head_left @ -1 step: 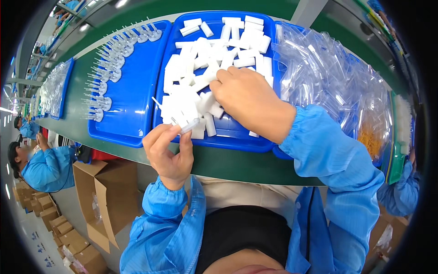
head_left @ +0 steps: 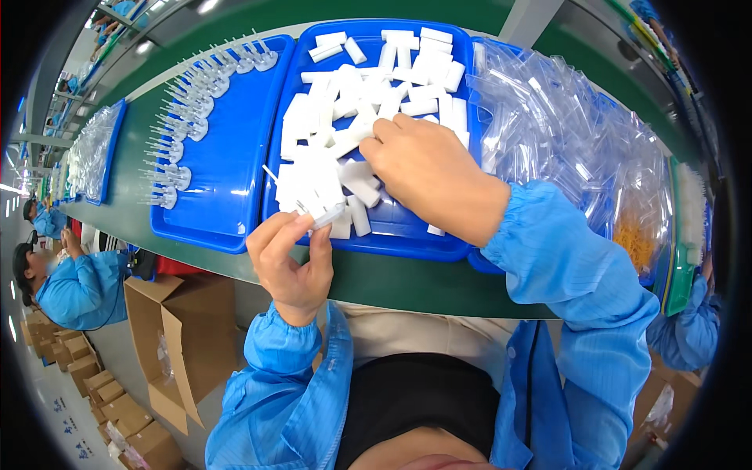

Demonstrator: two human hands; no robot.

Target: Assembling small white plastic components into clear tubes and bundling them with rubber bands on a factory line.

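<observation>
My left hand (head_left: 288,268) pinches a small clear plastic piece with thin prongs (head_left: 327,217) between thumb and fingers, at the near edge of the middle blue tray (head_left: 392,244). That tray holds a loose heap of short white cylinders (head_left: 313,117), which look soft like foam or cotton. Over the right part of the heap is my right hand (head_left: 429,172), its fingers curled down among the cylinders. Its fingertips are hidden, so what they grip does not show.
The left blue tray (head_left: 227,157) bears a curved row of clear pronged pieces (head_left: 196,102). Clear plastic tubes or sleeves (head_left: 540,117) fill the right tray, near a bag of orange parts (head_left: 633,235). An open cardboard box (head_left: 184,337) stands below left; a co-worker (head_left: 78,282) sits beyond.
A few white cylinders beside my right hand have shifted slightly. Both hands stay almost in place, the left still pinching the clear piece.
</observation>
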